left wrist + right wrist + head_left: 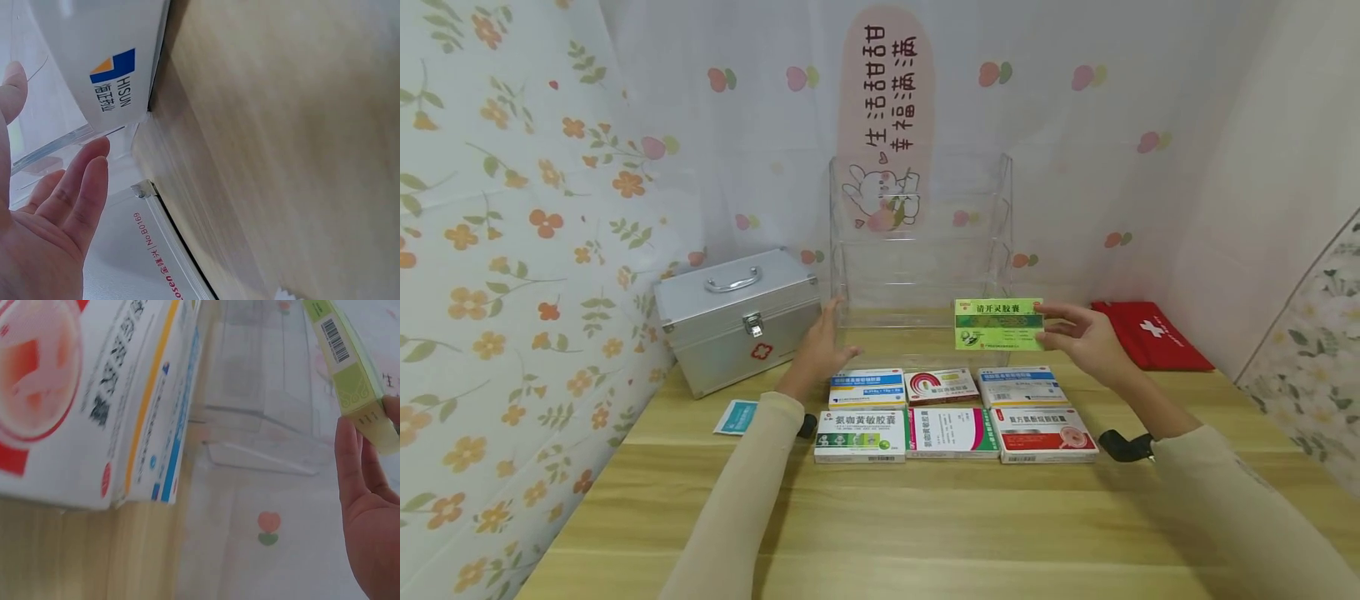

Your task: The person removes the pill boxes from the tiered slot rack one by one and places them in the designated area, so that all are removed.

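Note:
My right hand pinches a green medicine box by its right end, in front of a clear tiered acrylic rack. The box's printed front faces me in the head view; its barcode side shows in the right wrist view. At the rack's lower left edge my left hand holds nothing, its fingers extended in the left wrist view. Between the hands, several medicine boxes lie in two rows on the table, among them a white and green box and a red and white box.
A silver case with a handle and red cross stands left of the rack. A red first-aid pouch lies on the right. Near my left forearm is a small teal and white packet. Patterned cloth hangs behind.

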A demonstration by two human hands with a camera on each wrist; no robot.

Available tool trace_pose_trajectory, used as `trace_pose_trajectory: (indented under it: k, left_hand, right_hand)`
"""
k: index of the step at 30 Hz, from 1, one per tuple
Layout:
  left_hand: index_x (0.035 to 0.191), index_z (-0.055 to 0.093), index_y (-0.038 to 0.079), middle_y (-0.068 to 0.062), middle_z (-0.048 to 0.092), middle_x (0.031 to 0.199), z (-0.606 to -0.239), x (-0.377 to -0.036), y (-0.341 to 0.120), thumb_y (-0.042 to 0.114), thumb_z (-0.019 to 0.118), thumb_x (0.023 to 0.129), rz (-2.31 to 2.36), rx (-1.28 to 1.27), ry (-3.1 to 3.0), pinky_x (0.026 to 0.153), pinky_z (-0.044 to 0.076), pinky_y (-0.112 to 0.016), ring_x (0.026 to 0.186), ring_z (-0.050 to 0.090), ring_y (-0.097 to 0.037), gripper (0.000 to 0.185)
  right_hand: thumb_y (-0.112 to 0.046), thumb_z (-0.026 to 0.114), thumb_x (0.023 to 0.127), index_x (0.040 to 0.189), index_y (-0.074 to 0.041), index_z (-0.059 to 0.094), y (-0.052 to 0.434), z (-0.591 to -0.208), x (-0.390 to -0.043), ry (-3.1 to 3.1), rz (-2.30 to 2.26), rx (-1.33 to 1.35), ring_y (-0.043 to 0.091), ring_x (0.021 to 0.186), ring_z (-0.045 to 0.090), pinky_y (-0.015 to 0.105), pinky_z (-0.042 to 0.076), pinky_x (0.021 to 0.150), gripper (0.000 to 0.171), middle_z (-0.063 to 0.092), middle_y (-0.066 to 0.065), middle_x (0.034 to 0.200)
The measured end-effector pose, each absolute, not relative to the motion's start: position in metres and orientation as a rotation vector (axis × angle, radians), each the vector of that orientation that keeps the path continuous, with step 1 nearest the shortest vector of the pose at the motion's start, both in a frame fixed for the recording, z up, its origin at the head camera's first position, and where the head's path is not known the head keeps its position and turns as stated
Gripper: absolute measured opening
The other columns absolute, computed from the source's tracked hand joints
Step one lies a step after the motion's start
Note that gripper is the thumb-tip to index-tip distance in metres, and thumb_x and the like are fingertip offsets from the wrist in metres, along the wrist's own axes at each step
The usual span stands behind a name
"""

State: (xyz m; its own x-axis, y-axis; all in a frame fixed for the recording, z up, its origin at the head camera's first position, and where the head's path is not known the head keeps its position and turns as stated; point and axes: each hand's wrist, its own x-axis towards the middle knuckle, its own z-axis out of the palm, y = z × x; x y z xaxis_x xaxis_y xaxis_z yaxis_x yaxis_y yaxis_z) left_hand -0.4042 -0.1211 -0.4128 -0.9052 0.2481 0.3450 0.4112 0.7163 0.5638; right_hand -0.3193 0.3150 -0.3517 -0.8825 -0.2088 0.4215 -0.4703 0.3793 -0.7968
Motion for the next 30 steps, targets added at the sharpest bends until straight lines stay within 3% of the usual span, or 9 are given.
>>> trace_pose_trajectory:
  k: [6,14,30]
  left_hand:
    - [0.156,0.008,0.032,-0.017,0.029,0.158,-0.412,-0.403,-0.120,0.031,0.078,0.085,-0.961,-0.517,-2.694,0.103,0.039,-0.062,0.135,0.040,-0.045,0.100]
    - [0.157,0.009,0.029,-0.019,0.030,0.157,-0.411,-0.402,-0.120,0.028,0.079,0.085,-0.991,-0.517,-2.687,0.103,0.038,-0.064,0.135,0.039,-0.047,0.100]
    - [0.156,0.005,0.037,-0.020,0.031,0.156,-0.414,-0.401,-0.122,0.029,0.078,0.086,-0.976,-0.497,-2.700,0.103,0.039,-0.062,0.134,0.040,-0.046,0.102]
  right_hand:
    - [-0.008,0.068,0.094,0.136,0.003,0.055,0.333,-0.360,-0.314,-2.374,1.542,0.563,-0.002,0.101,0.065,0.019,0.055,0.079,0.045,0.060,-0.011,0.123]
    - [-0.013,0.068,0.095,0.138,0.000,0.055,0.355,-0.369,-0.311,-2.418,1.516,0.426,-0.006,0.101,0.062,0.018,0.055,0.077,0.047,0.059,-0.019,0.122]
    - [-0.020,0.065,0.097,0.141,-0.009,0.055,0.400,-0.383,-0.300,-2.548,1.426,0.246,-0.004,0.093,0.060,0.017,0.055,0.073,0.046,0.057,-0.028,0.111]
